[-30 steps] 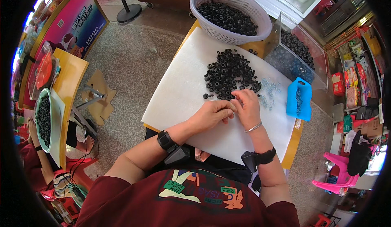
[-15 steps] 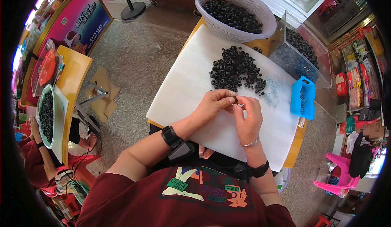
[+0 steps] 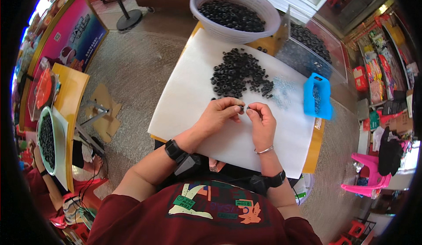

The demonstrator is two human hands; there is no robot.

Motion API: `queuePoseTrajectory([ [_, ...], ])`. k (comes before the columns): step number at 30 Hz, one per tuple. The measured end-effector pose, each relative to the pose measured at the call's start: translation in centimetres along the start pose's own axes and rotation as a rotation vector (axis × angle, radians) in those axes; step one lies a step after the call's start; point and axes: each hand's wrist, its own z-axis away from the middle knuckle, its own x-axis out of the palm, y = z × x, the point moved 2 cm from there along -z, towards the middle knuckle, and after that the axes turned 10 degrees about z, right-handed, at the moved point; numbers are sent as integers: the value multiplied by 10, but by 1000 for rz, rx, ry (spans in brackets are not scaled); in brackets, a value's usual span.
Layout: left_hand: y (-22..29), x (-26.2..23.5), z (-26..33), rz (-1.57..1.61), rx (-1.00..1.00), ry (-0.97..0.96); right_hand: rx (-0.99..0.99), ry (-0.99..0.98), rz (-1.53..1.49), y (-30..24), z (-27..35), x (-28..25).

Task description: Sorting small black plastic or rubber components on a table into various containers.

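My left hand (image 3: 221,113) pinches a small black ring-like part (image 3: 241,108) between thumb and fingertips, above a white foam sheet (image 3: 182,84). My right hand (image 3: 263,123) faces it, with thumb and forefinger closed on another tiny dark part (image 3: 248,108). A small gap separates the two sets of fingertips. Just beyond them lies a heap of black ring-shaped parts (image 3: 235,71) of larger and smaller sizes. Right of the heap, tiny pale blue, see-through pieces (image 3: 283,93) are scattered. A blue scoop-shaped tray (image 3: 323,87) holds more little pieces.
A pale lilac basket (image 3: 271,23) full of black parts stands at the table's far edge. Beside it is a clear bin (image 3: 299,54) of black parts. At left, another person's arm (image 3: 50,183) rests near a green-rimmed basin (image 3: 40,144). A pink stool (image 3: 371,174) stands right.
My hands have drawn slightly apart, so a gap now shows between the fingertips, with a dark part at each. The whole view has shifted a little.
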Motion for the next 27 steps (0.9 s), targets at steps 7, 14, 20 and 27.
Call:
queuePoseTrajectory([
  [7,0,1,1,-22,7,4,-458,113,687,3,-9,-2],
  [14,-1,0,2,-62,12,-12,-194,308,569,43,-20,-64],
  [20,-1,4,1,-135,13,-42,-216,303,578,46,-28,-74],
  [27,0,2,1,-162,20,-46,-442,240,898,40,-43,-53],
])
